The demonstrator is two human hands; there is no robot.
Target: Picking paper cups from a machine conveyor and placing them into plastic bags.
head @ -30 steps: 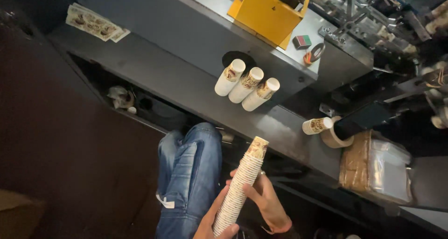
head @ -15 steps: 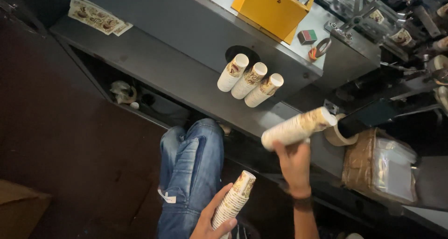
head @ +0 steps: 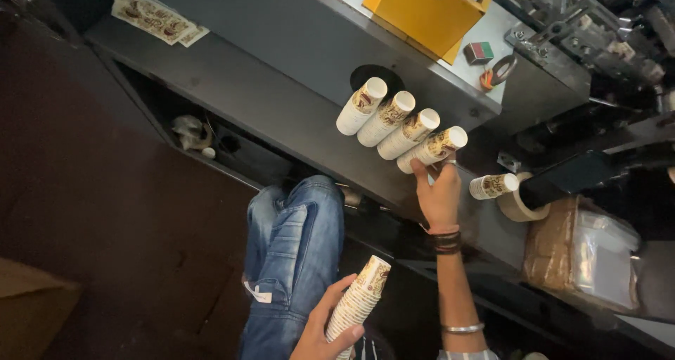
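The stack of paper cups [head: 356, 308] in the left hand [head: 325, 332] runs off the bottom edge, so its lower end cannot be seen, and the hand itself is cut at the wrist. The right hand [head: 438, 195] covers the near end of the fourth cup stack [head: 434, 148] (its fingertips lie behind it). The machinery [head: 605, 29] at top right is cropped and too cluttered to make out.
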